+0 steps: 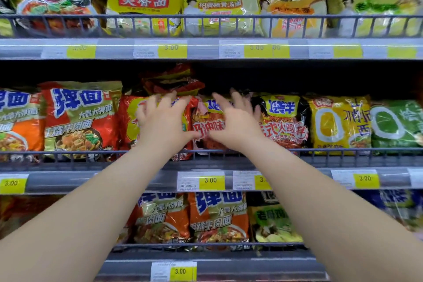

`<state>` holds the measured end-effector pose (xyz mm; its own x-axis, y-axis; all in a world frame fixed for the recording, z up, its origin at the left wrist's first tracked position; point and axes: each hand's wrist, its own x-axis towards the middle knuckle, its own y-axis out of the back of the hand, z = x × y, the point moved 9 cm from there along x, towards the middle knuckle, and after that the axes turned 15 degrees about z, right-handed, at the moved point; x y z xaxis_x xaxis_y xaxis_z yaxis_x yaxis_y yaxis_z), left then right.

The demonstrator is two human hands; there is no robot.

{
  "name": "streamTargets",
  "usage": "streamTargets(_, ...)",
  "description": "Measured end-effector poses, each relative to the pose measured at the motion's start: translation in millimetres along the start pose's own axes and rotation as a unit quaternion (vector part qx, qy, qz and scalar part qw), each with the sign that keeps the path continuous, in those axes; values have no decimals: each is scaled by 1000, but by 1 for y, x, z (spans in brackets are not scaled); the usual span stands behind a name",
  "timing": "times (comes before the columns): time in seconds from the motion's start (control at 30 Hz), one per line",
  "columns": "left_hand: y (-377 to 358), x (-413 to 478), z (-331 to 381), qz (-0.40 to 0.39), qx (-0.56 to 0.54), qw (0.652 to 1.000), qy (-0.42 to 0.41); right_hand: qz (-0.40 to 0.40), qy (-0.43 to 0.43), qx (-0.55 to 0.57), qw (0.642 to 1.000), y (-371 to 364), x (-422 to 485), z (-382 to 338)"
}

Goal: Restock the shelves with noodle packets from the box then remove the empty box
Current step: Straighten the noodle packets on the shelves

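Middle shelf (343, 150), centre of frame. The left hand (163, 121) lies with spread, lightly bent fingers against the front of a red noodle packet (129, 121); the right hand (233, 121), equally splayed, presses the neighbouring pink noodle packet (206, 129). Neither hand encloses anything. Thumbs nearly meet. 2 or more loose red packets (174, 80) lie stacked just above. Yellow price labels (210, 180) read 3.00.

Yellow price tags (210, 180) marked 3.00 sit in strips beneath grey wire rails (206, 16).
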<state>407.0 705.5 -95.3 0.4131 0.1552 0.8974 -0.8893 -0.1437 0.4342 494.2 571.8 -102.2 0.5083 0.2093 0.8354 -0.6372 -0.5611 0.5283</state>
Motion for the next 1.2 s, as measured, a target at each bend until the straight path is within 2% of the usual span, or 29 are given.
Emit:
streamTargets(0.07,-7,3,31,7,-51,997,-54,62,-18,-53,997,27,-4,41)
streamTargets(0.13,-31,7,57,-42,-65,995,-70,10,-81,-86,993,30,-13,85)
streamTargets(0.2,-60,10,71,-98,-24,993,-66,-71,-119,-65,988,21,-22,108)
streamTargets(0.23,-73,10,73,-123,3,990,-63,-87,-122,-52,987,17,-24,111)
streamTargets(0.37,-91,6,69,-188,75,979,-35,-114,-144,-50,982,8,-20,119)
streamTargets(0.5,-70,1,72,-184,40,982,-2,-141,-166,-76,973,4,-19,118)
streamTargets(0.57,-48,-3,77,-109,-6,994,11,-80,-135,-85,984,15,-20,109)
streamTargets(0.63,-22,-14,84,9,-51,999,-7,62,-79,-52,994,39,-27,96)
streamTargets(0.7,-4,-34,97,93,-124,986,-57,178,-25,13,984,59,-48,85)
streamTargets(0.77,-2,-57,108,124,-190,969,-102,230,4,71,971,68,-76,82)
streamTargets(0.83,-11,-71,116,115,-232,958,-125,243,13,89,966,69,-96,88)
streamTargets(1.0,-27,-74,136,49,-256,957,-128,159,-20,81,984,69,-108,108)
streamTargets(1.13,-28,-65,146,-77,-266,955,-105,13,-76,64,995,79,-106,119)
streamTargets(1.2,-25,-57,152,-167,-285,940,-87,-64,-108,39,991,91,-105,124)
